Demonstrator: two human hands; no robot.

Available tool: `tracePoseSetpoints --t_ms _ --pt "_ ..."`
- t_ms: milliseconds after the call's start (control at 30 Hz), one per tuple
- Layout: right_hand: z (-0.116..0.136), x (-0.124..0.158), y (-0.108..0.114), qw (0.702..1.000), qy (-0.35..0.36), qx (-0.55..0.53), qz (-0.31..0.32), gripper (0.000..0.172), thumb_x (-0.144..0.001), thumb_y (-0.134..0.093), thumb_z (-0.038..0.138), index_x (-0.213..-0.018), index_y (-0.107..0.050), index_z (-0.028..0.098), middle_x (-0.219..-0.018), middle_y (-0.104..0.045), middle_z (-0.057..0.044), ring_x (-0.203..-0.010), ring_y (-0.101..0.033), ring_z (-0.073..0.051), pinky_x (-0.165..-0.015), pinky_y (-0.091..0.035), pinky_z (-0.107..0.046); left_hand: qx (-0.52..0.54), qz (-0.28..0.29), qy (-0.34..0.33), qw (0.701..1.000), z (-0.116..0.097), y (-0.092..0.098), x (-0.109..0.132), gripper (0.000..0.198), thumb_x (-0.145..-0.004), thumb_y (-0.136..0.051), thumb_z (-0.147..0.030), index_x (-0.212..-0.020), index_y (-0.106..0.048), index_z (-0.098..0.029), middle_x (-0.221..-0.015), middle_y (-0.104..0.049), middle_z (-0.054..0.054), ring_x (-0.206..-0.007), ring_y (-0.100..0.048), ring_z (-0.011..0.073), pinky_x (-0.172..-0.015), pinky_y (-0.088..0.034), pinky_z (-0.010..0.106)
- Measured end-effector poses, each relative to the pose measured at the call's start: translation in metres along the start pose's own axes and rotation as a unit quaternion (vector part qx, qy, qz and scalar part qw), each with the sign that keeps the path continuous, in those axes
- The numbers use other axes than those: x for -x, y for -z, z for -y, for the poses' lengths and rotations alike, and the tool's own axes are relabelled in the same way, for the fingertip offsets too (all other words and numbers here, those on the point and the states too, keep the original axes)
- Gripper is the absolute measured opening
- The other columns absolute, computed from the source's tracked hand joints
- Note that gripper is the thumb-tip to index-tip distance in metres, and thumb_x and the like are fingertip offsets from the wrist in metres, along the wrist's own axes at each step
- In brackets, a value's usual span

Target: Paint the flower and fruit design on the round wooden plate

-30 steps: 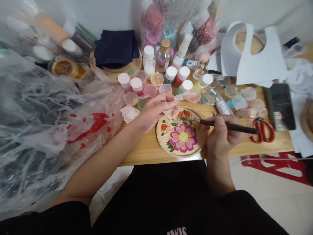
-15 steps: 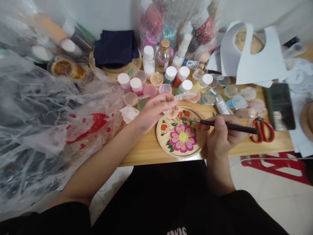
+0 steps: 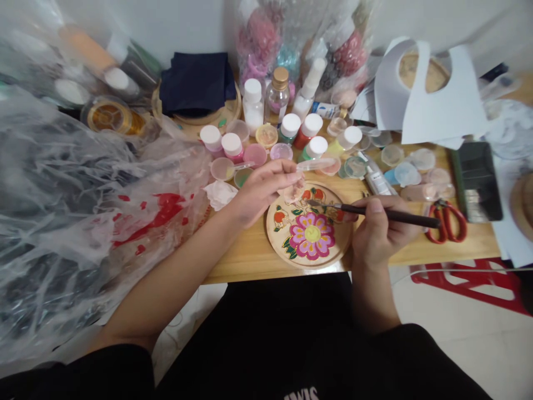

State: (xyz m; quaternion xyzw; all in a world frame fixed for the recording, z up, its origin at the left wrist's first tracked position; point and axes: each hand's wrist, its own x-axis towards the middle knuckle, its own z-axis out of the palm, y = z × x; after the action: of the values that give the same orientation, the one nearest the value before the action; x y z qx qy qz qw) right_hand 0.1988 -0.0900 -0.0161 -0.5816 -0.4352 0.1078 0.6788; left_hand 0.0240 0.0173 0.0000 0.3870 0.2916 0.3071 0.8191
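Over the far-left rim of a round wooden plate (image 3: 345, 244), my left hand (image 3: 266, 189) is closed on a small clear plastic cup (image 3: 293, 193) with its lid (image 3: 318, 164) flipped up. My right hand (image 3: 381, 230) grips the dark handle of a thin tool with a small flat metal tip, a palette knife (image 3: 400, 216) by its look. Its tip points left, close to the cup; whether they touch I cannot tell. The plate bears a pink flower (image 3: 312, 235) with a yellow centre, green leaves and orange fruit outlined in gold.
Behind the plate stand several white-capped paint jars (image 3: 310, 129) and small lidded cups (image 3: 255, 154). Red-handled scissors (image 3: 447, 222) and a dark phone-like slab (image 3: 478, 180) lie right. Plastic wrapping (image 3: 83, 222) covers the left side. A crumpled tissue (image 3: 220, 194) sits by my left forearm.
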Motion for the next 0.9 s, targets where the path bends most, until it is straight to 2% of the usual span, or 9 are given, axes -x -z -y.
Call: tracePoseSetpoints --t_ms 100,500,900 --pt "-0.0008 0.0001 -0.0001 1.0 0.001 -0.019 -0.002 0.025 -0.091 -0.073 0.039 -0.072 -0.07 0.023 -0.056 -0.062 0.006 -0.043 -0.055 -0.01 -0.043 -0.048 -0.024 0.005 -0.004 0.001 1.0 -0.0002 -0.0008 0.0002 0.024 -0.074 -0.079 -0.034 -0.083 -0.062 -0.018 -0.075 -0.066 -0.002 -0.068 -0.058 0.0085 -0.064 -0.045 0.024" --pt "-0.0012 0.0001 0.0021 1.0 0.001 0.016 -0.004 0.031 -0.091 -0.073 0.045 -0.071 -0.069 0.022 -0.057 -0.06 0.006 -0.044 -0.056 -0.01 -0.045 -0.049 -0.024 -0.009 0.001 0.001 1.0 -0.0006 0.0 0.0004 0.022 -0.078 -0.075 -0.033 -0.084 -0.06 -0.018 -0.076 -0.065 -0.002 -0.068 -0.059 0.009 -0.064 -0.045 0.025" --pt "-0.001 -0.0005 0.0014 1.0 -0.001 -0.018 0.013 0.024 -0.092 -0.073 0.036 -0.074 -0.072 0.021 -0.058 -0.063 0.006 -0.045 -0.059 -0.009 -0.044 -0.049 -0.022 -0.007 0.005 0.001 1.0 -0.0003 0.0004 0.0002 0.023 -0.078 -0.075 -0.034 -0.084 -0.06 -0.019 -0.074 -0.064 -0.002 -0.065 -0.056 0.0082 -0.063 -0.043 0.026"
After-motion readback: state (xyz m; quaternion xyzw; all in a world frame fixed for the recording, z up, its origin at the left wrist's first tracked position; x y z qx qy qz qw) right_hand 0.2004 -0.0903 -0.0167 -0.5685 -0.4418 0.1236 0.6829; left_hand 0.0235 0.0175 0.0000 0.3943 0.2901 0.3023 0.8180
